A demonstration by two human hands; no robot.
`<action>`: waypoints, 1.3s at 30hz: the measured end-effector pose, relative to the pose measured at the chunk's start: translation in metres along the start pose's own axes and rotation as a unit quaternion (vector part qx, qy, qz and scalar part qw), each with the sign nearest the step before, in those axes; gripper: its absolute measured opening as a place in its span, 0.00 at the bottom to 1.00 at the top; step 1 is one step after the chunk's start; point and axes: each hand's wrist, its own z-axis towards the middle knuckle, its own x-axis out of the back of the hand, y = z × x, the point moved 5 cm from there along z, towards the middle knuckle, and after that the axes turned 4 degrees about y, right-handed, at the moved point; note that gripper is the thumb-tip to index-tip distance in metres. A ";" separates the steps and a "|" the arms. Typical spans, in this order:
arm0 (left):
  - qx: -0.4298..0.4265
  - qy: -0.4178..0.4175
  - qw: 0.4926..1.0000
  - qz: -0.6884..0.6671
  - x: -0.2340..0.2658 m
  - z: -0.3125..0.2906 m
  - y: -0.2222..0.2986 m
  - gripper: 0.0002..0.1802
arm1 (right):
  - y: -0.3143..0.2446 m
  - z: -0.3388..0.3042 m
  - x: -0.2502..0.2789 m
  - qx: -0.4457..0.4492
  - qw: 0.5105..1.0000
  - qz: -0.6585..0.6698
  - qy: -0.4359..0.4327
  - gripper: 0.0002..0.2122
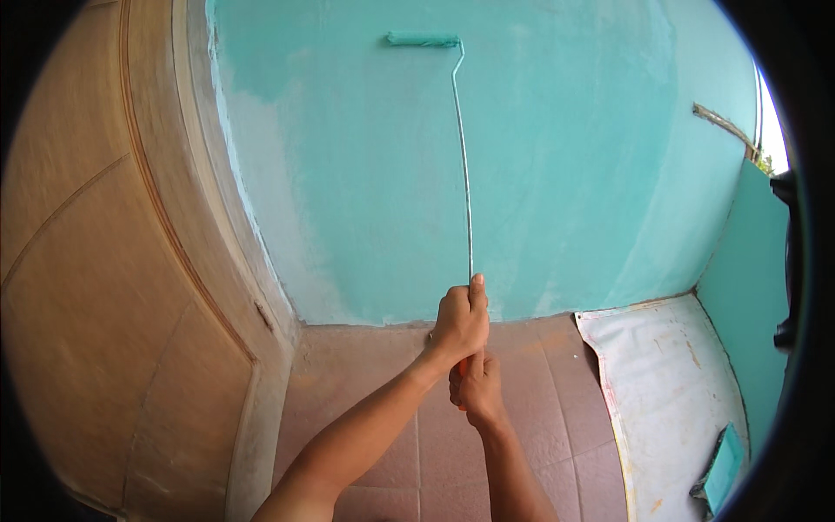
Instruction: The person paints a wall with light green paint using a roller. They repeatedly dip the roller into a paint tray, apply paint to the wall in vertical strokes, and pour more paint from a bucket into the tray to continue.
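Note:
A long-handled paint roller reaches up and away from me, its thin metal rod bent near the top. Its teal-coated sleeve lies against the teal wall, high in the view. My left hand is wrapped round the lower rod, thumb pointing up along it. Just below, my right hand is closed on the grip, where a bit of orange-red handle shows between the fingers. Most of the grip is hidden. Paler, patchy paint shows along the wall's left side and bottom edge.
At left stands a brown wooden door in its frame. Reddish-brown tiles cover the floor. A pale sheet lies at right with a teal-stained paint tray on it. A low teal side wall borders the sheet.

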 end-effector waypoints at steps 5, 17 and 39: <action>0.006 0.020 1.000 -0.007 -0.019 0.032 0.025 0.32 | -0.040 0.024 0.012 0.036 0.998 -0.050 0.007 0.24; 0.112 0.020 0.987 0.113 -0.030 -0.119 -0.127 0.34 | 0.164 -0.049 0.071 -0.067 0.996 -0.041 0.036 0.27; 0.336 -0.053 0.914 0.219 -0.025 -0.274 -0.207 0.34 | 0.269 -0.177 0.101 -0.315 0.912 -0.218 0.148 0.31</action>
